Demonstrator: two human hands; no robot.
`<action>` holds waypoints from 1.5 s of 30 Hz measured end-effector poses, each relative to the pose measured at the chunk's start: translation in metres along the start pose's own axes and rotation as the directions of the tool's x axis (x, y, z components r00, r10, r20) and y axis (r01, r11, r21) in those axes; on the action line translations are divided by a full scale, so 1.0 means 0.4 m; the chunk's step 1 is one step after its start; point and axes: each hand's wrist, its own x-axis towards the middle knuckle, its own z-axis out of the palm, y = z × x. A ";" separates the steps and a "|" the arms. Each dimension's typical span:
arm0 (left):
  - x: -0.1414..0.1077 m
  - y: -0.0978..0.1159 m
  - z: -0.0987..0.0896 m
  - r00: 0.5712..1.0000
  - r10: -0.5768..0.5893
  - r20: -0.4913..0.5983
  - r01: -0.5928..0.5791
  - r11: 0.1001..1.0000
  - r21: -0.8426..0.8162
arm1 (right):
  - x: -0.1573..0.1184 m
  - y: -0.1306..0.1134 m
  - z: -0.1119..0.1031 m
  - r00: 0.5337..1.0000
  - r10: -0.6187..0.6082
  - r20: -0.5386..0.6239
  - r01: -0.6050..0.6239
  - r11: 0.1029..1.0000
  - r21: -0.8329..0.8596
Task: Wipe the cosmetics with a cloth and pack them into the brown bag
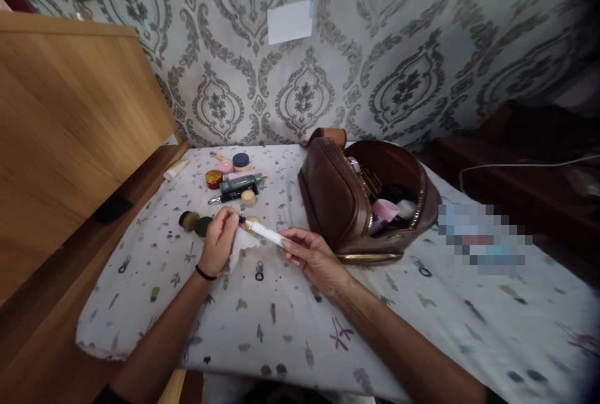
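Bare L forearm (173, 316) and bare R forearm (398, 335) come closest to the cam, reaching over a white cloth w/ small printed motifs (262, 354). Far L on it: a pale cream squeeze tube (177, 169), then a cluster incl. a red-and-gold round jar (214, 179), a black squeeze tube (239, 193) and a round jar w/ dark-blue lid (241, 161). Next, L hand (220, 235), black band (205, 273) at wrist: fingers pinched at the black-tipped end of a slim white cylindrical tube (268, 234); thin white tissue (242, 249) hangs just below, prob. in the same grip. Tube sits between both hands, above the cloth, long axis slanting: black tip points L & away from the person, plain end R & back toward them. Looks light, fairly stiff plastic, prob. smooth & a bit slick, not esp. fragile; best hold = mid-barrel, w/ a light pinch, tip steadied separately. R hand (321, 260) has thumb & fingers closed on the plain end. Just beyond, to the R, a brown leather bag w/ gold zip (328, 188) gapes, a pink cup-like item (385, 210) etc. inside.
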 end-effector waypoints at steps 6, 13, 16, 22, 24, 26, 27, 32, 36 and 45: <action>0.000 -0.017 0.001 0.999 -0.045 0.030 0.048 0.993 -0.108 | 0.001 0.000 0.000 1.000 -0.005 -0.004 0.005 1.000 0.009; 0.001 -0.022 0.010 0.976 -0.205 0.079 0.220 0.896 -0.386 | -0.001 -0.002 0.002 1.000 -0.021 -0.022 0.020 1.000 -0.009; 0.000 -0.014 0.016 0.953 -0.283 0.107 0.299 0.833 -0.465 | -0.002 -0.002 0.003 0.999 -0.020 -0.031 0.020 1.000 -0.009; -0.007 0.003 0.027 0.940 -0.307 0.148 0.339 0.800 -0.495 | -0.005 -0.004 0.004 0.999 -0.016 -0.043 0.015 0.999 -0.029; -0.009 0.003 0.028 0.941 -0.298 0.159 0.338 0.808 -0.482 | -0.005 -0.003 0.004 0.999 -0.015 -0.048 0.014 0.999 -0.036; -0.009 0.000 0.028 0.944 -0.285 0.164 0.329 0.821 -0.467 | -0.004 -0.002 0.004 0.999 -0.021 -0.048 0.019 0.999 -0.046; -0.009 -0.002 0.027 0.949 -0.274 0.155 0.315 0.834 -0.453 | -0.003 -0.001 0.004 0.998 -0.026 -0.050 0.023 0.998 -0.053; -0.002 0.003 0.012 0.984 -0.166 0.064 0.178 0.939 -0.293 | 0.000 0.006 0.001 0.997 -0.041 -0.067 0.035 0.996 -0.081; 0.002 0.008 -0.003 0.989 -0.118 0.087 0.135 0.965 -0.225 | -0.001 0.009 -0.001 0.998 -0.043 -0.049 0.038 0.995 -0.098; 0.004 -0.008 -0.016 0.989 -0.081 0.121 0.095 0.988 -0.123 | -0.001 0.008 -0.004 0.999 -0.037 -0.010 0.035 0.984 -0.174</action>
